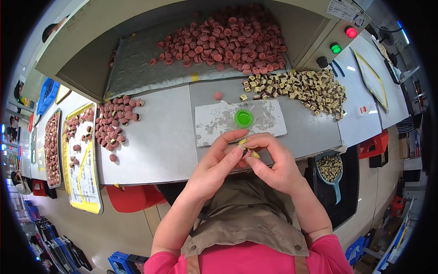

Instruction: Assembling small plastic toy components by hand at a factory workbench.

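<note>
My left hand and my right hand meet at the table's front edge. Between their fingertips they pinch a small pink raspberry-shaped piece, partly hidden by the fingers. Yellow finger covers show on some fingertips. Just beyond the hands, a small round dish of bright green rests on a stained white board. One loose pink piece lies behind the board. To the right spreads a heap of small cream-and-dark blocks. A large heap of hollow pink raspberry-shaped cups fills the back.
Raspberry-shaped pieces with dark and cream bases are heaped at left, beside a yellow-edged tray and a fuller tray. A metal housing with lit buttons arches overhead. A blue scoop of blocks sits below right; red stools flank the table.
</note>
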